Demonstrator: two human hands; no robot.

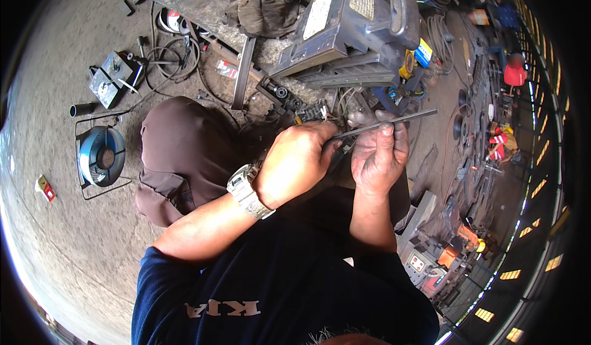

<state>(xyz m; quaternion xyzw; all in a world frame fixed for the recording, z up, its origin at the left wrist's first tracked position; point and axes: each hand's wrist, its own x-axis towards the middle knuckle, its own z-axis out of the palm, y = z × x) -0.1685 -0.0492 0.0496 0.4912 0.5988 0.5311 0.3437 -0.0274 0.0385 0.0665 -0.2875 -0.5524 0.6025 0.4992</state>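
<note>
A thin, dark, flat metal strip point(418, 115) slants up to the right between my hands, possibly a file; its exact kind is unclear. My left hand point(294, 159), with a watch point(247, 191) on the wrist, is closed around its lower end. The fingers and thumb of my right hand point(377, 157) pinch it nearer its middle, palm turned up. Just beyond them sits an opened machine with a dark grey casing point(323, 28), tilted on the bench. Small parts and wires point(313, 112) show below the casing, partly hidden by my hands.
On the floor at left are a blue wire spool point(101, 156) in a frame, a metal box point(115, 77) and looping cable point(165, 62). A dark cloth point(265, 14) lies on the metal bench point(203, 6). Other people point(503, 145) are far right, near coiled cables point(438, 40).
</note>
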